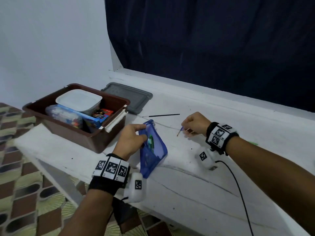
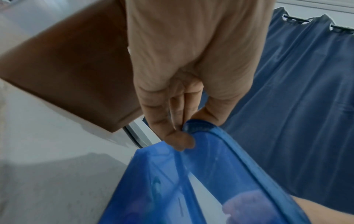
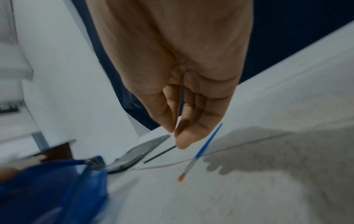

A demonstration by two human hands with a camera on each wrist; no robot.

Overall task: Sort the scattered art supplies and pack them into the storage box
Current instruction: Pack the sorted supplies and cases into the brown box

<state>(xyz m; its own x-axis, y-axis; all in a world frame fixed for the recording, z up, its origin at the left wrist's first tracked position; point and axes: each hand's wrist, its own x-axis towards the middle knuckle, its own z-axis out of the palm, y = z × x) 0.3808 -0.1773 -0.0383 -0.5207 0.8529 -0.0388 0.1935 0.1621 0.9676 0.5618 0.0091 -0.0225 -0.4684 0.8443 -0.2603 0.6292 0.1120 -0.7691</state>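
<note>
- White painted tabletop (image 1: 196, 184) runs under both my arms, with a dark blue curtain (image 1: 213, 40) hanging behind it and patterned floor tiles (image 1: 20, 193) off to my left.
- Farthest left on the table sits the brown storage box (image 1: 80, 133), open, holding a white-lidded tub (image 1: 78, 99), a bag of colourful bits (image 1: 64, 116) and a flat pack of coloured sticks (image 1: 100, 114) (pencils or crayons, I cannot tell which).
- Just behind the box's right end lies its grey lid (image 1: 127, 97), flat on the table.
- My left hand (image 1: 131, 140) pinches the top edge of the blue mesh pouch (image 1: 153, 150), thumb and fingers curled on the rim so the mouth gapes; something green (image 1: 150, 141) shows inside.
- Beyond the pouch a thin black brush (image 1: 160, 115) lies on the table, apart from both hands.
- My right hand (image 1: 196, 123) is curled closed around a blue-handled paintbrush (image 3: 203, 151), its orange-brown bristle tip pointing down and toward the pouch, above the tabletop.
- Black straps with checkered markers wrap both wrists, and a black cable (image 1: 238, 193) trails from the right one.
</note>
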